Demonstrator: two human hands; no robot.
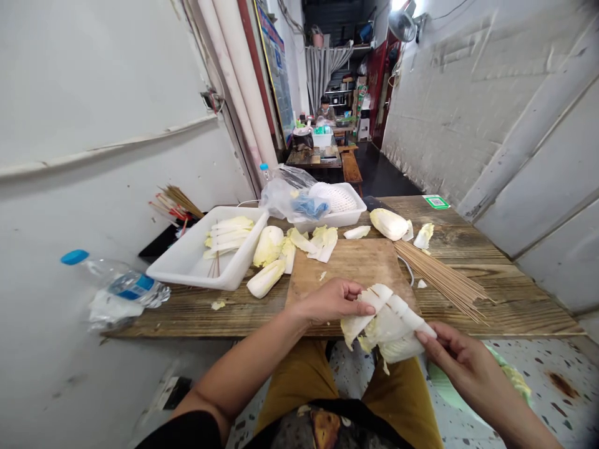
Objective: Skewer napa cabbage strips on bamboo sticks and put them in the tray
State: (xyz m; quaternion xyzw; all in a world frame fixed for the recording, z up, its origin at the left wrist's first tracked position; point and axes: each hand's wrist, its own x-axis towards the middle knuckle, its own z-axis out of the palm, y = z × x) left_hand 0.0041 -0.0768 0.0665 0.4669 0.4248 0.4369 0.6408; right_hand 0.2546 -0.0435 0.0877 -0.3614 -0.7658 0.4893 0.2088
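Note:
My left hand [334,302] is closed on one end of a bundle of cut napa cabbage pieces [386,321], held over the near edge of a wooden cutting board [349,265]. My right hand [456,358] pinches the other end of the same bundle, just off the table's edge above my lap. A fan of bamboo skewers [442,277] lies to the right of the board. More cabbage pieces [276,255] lie at the board's left and a cabbage chunk [389,224] at its far right.
A white tray [187,265] with cabbage strips stands at the left; a second white tray [346,215] with a plastic bag is behind. A water bottle [116,280] lies at the far left. A green bowl [449,390] sits below my right hand. A person sits far down the corridor.

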